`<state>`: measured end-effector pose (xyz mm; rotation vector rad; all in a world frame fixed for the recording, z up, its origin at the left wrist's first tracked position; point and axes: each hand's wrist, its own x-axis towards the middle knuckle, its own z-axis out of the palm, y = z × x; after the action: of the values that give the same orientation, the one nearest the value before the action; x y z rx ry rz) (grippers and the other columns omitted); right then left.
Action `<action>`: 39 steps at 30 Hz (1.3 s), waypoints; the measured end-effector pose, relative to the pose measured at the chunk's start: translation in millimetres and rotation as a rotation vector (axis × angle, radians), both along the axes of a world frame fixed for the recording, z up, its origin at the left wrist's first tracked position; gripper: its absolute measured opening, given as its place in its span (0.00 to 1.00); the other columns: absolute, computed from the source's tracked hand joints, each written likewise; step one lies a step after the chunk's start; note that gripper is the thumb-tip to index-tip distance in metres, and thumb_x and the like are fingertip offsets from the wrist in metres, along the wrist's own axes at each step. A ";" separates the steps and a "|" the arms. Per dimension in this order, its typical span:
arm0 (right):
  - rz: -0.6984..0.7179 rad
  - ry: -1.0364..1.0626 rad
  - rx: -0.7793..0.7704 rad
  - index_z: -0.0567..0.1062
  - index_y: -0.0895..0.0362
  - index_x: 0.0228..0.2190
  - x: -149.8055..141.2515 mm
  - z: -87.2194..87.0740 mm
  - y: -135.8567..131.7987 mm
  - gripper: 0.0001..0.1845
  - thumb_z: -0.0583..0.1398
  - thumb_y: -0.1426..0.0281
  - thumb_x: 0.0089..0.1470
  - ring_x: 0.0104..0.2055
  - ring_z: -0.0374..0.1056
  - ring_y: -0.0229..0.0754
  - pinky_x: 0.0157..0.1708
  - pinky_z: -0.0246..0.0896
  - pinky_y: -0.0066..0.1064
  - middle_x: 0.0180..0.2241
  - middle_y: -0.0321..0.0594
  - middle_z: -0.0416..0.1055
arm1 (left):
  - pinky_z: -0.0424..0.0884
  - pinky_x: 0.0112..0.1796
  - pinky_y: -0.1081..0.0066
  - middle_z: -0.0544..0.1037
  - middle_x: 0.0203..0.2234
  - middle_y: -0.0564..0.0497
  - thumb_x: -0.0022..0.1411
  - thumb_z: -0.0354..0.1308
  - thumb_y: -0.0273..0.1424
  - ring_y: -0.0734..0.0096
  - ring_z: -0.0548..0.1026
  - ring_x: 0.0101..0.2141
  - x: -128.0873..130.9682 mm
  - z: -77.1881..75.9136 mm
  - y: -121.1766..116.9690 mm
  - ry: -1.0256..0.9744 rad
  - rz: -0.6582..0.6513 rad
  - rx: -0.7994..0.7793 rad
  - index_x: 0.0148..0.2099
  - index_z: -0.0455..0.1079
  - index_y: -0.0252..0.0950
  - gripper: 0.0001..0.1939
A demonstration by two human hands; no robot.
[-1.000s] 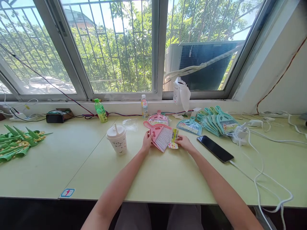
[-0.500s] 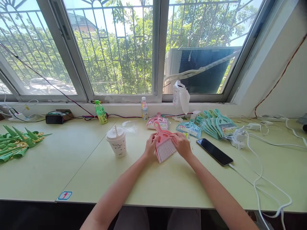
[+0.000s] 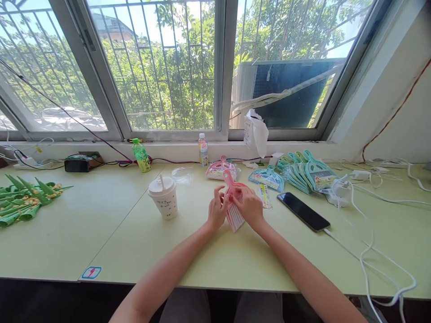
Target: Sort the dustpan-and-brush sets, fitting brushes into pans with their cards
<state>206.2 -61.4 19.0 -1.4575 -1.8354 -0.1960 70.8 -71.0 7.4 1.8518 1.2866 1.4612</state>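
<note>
A pink hand broom [image 3: 235, 219] with pale bristles stands tilted over the table in front of me, its looped handle pointing up and away. My left hand [image 3: 218, 208] is closed at its left edge, thumb and fingers curled against it. Across the broom's right side lies my right hand [image 3: 249, 206], closed on it, thumb near the middle; it hides much of the head. Just behind is a wrapped pink brush set [image 3: 220, 171]. To the right of my right hand lies a small yellow-green printed card [image 3: 265, 196].
Wrapped blue sets [image 3: 267, 178] and a stack of teal ones [image 3: 311, 172] lie at the back right. A phone [image 3: 303, 211] on a white cable is to the right. A lidded cup [image 3: 163, 199] stands left, bottles [image 3: 141, 156] behind, green plastic pieces [image 3: 23, 199] far left.
The broom has turned to a steeper, narrower angle. My right hand has moved left over its head, and my left hand has shifted slightly right, bringing both hands closer together.
</note>
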 end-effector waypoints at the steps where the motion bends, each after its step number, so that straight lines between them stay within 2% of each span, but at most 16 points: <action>1: 0.017 0.015 -0.046 0.70 0.55 0.40 1.6 -0.5 1.9 0.18 0.53 0.55 0.57 0.42 0.66 0.46 0.33 0.57 0.32 0.40 0.44 0.71 | 0.62 0.30 0.74 0.74 0.27 0.55 0.67 0.42 0.41 0.74 0.70 0.25 0.4 -0.9 -0.3 -0.015 0.002 -0.006 0.55 0.55 0.40 0.18; 5: 0.072 0.072 -0.183 0.71 0.55 0.36 7.7 -1.8 8.0 0.18 0.54 0.54 0.54 0.36 0.67 0.43 0.29 0.56 0.31 0.38 0.43 0.71 | 0.66 0.31 0.73 0.76 0.30 0.53 0.66 0.43 0.40 0.73 0.73 0.28 -1.6 -4.1 3.9 -0.124 -0.088 -0.045 0.56 0.58 0.38 0.20; 10: 0.148 0.277 -0.244 0.71 0.55 0.28 9.7 -4.9 13.2 0.15 0.57 0.55 0.49 0.33 0.67 0.41 0.32 0.57 0.31 0.34 0.39 0.71 | 0.68 0.42 0.69 0.78 0.41 0.47 0.64 0.46 0.38 0.66 0.74 0.39 -13.5 -1.1 20.9 -0.138 -0.237 -0.041 0.50 0.71 0.33 0.21; 13: 0.172 0.394 -0.253 0.72 0.55 0.27 9.5 -7.7 16.6 0.16 0.57 0.55 0.47 0.34 0.67 0.42 0.33 0.58 0.32 0.34 0.39 0.72 | 0.68 0.44 0.67 0.78 0.43 0.48 0.64 0.46 0.40 0.63 0.74 0.42 -17.4 3.9 26.7 -0.142 -0.286 -0.042 0.49 0.73 0.32 0.22; 19: 0.181 0.467 -0.278 0.72 0.56 0.26 9.7 -6.5 19.2 0.16 0.57 0.55 0.47 0.34 0.68 0.42 0.34 0.59 0.32 0.32 0.39 0.72 | 0.68 0.40 0.70 0.79 0.37 0.50 0.64 0.43 0.40 0.66 0.74 0.36 -15.6 8.9 24.7 -0.054 -0.245 -0.013 0.48 0.74 0.34 0.23; 23: 0.104 0.303 -0.302 0.74 0.54 0.30 7.0 0.6 13.3 0.15 0.58 0.56 0.46 0.36 0.69 0.44 0.31 0.58 0.32 0.36 0.40 0.74 | 0.67 0.35 0.71 0.79 0.32 0.50 0.65 0.41 0.37 0.70 0.72 0.28 -15.5 2.9 18.2 0.109 -0.089 0.013 0.55 0.69 0.35 0.24; 25: 0.079 0.210 -0.330 0.74 0.53 0.34 7.4 3.9 10.4 0.16 0.59 0.56 0.46 0.37 0.69 0.45 0.30 0.56 0.32 0.37 0.40 0.75 | 0.67 0.34 0.71 0.80 0.31 0.49 0.65 0.41 0.37 0.71 0.72 0.27 -14.2 -0.4 15.5 0.129 -0.045 0.006 0.56 0.68 0.35 0.24; 29: 0.092 0.143 -0.392 0.74 0.53 0.31 15.5 8.6 11.0 0.15 0.57 0.56 0.47 0.33 0.69 0.44 0.28 0.54 0.31 0.32 0.38 0.75 | 0.68 0.38 0.70 0.80 0.38 0.49 0.66 0.41 0.39 0.68 0.74 0.33 -8.8 -1.5 14.9 0.042 -0.114 -0.031 0.56 0.68 0.38 0.24; 34: 0.104 0.227 -0.412 0.74 0.54 0.26 23.0 12.8 15.8 0.14 0.57 0.57 0.45 0.31 0.68 0.42 0.27 0.53 0.30 0.30 0.36 0.75 | 0.68 0.44 0.67 0.76 0.47 0.50 0.66 0.42 0.40 0.63 0.74 0.42 -4.4 3.9 18.6 -0.053 -0.202 -0.058 0.55 0.69 0.38 0.24; 39: 0.117 0.318 -0.443 0.73 0.54 0.23 21.8 15.5 16.3 0.14 0.57 0.56 0.44 0.29 0.67 0.41 0.27 0.52 0.29 0.26 0.35 0.73 | 0.69 0.43 0.68 0.78 0.44 0.50 0.66 0.41 0.40 0.63 0.74 0.41 -8.0 8.9 21.9 -0.029 -0.221 -0.061 0.55 0.70 0.38 0.24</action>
<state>227.9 -45.1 34.5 -1.5571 -1.7560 0.5038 62.7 -49.1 16.2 1.8598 1.0625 1.3134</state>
